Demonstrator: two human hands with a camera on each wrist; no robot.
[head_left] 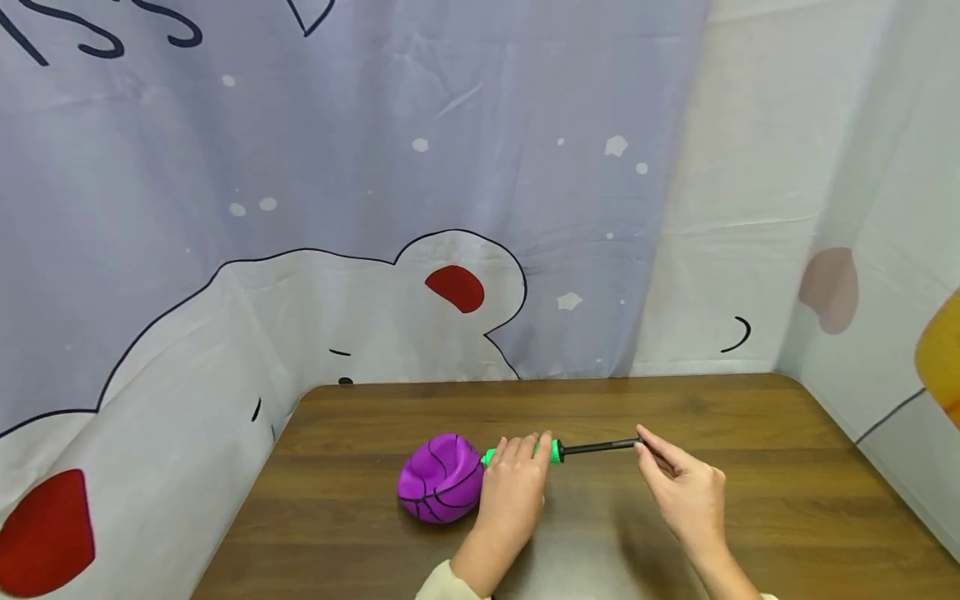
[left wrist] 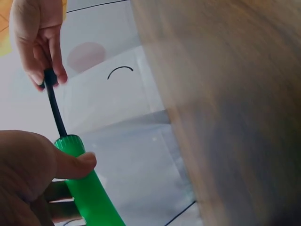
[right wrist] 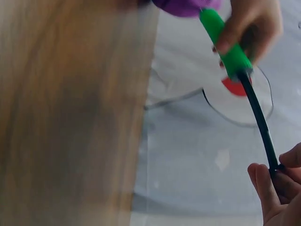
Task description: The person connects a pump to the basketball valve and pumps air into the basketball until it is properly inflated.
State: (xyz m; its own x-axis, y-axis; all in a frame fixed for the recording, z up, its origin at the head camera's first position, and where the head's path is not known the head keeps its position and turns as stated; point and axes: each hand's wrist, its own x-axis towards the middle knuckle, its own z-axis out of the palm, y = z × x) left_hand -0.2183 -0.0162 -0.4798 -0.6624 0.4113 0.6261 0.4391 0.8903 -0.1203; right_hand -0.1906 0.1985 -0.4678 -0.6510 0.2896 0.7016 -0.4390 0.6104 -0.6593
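My left hand [head_left: 513, 487] grips the green barrel of a small hand pump [left wrist: 91, 197], thumb along one side and fingers round the other. Out of the barrel runs a long black rod [head_left: 600, 447], drawn well out to the right. At its far end my right hand [head_left: 686, 496] pinches the black handle [left wrist: 50, 76] between thumb and fingers. A purple ball [head_left: 438, 483] with black basketball lines sits at the pump's left tip, its top dented in. In the right wrist view the pump's tip meets the ball [right wrist: 188, 5].
Both hands work over a brown wooden table [head_left: 337, 550]. Behind and along the sides hangs a printed cloth [head_left: 555, 208] with cartoon shapes, close to the table's back edge.
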